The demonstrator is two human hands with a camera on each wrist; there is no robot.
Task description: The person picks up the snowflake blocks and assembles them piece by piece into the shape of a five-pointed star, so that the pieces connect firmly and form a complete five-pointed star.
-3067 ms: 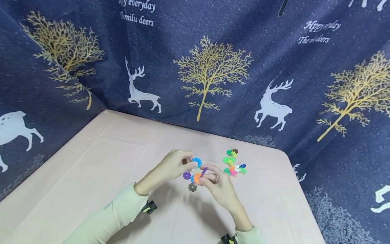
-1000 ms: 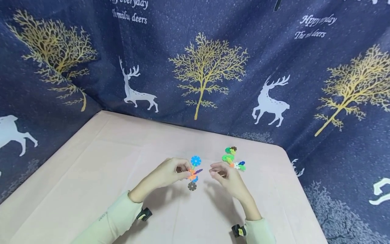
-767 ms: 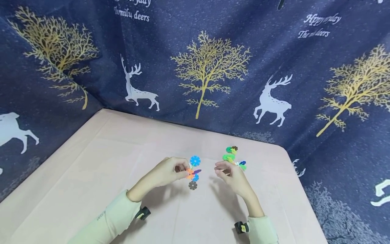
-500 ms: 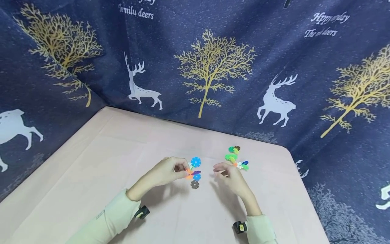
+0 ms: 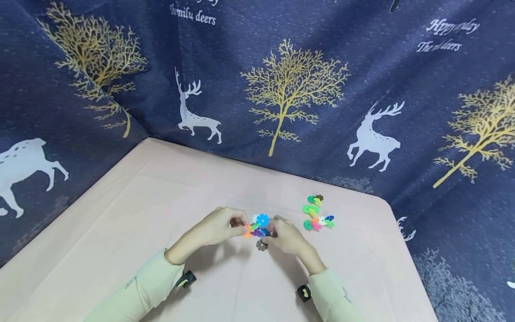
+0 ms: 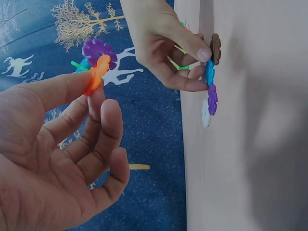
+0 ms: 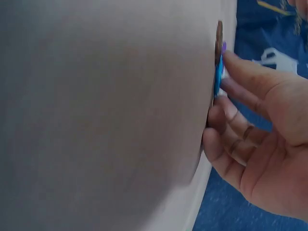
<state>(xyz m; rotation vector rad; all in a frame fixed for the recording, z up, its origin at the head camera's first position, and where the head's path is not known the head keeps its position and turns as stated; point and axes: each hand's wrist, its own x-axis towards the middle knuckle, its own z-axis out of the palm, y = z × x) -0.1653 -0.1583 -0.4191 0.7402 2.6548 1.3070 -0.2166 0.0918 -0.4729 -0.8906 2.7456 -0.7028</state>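
In the head view my left hand (image 5: 221, 226) pinches an orange snowflake disc (image 5: 247, 231) between thumb and index finger. A larger blue disc (image 5: 263, 220) appears beside it. The left wrist view shows a purple disc (image 6: 98, 53) and a green disc (image 6: 81, 66) joined to the orange one, held off the table. My right hand (image 5: 287, 237) is down at the tabletop, its thumb and fingertips pinching a small blue disc (image 6: 210, 72). Next to that lie a brown disc (image 6: 216, 49), another purple disc (image 6: 212, 99) and a white disc (image 6: 205, 113).
Farther back on the right of the pale pink tabletop (image 5: 169, 188) sits a joined cluster of green, yellow, pink, white and blue discs (image 5: 310, 209). A dark blue cloth (image 5: 225, 112) printed with trees and deer hangs behind the table.
My right hand, held apart with nothing in it half a second ago, has moved left and down to the small blue disc. My left hand keeps the orange disc, and the joined piece has turned.
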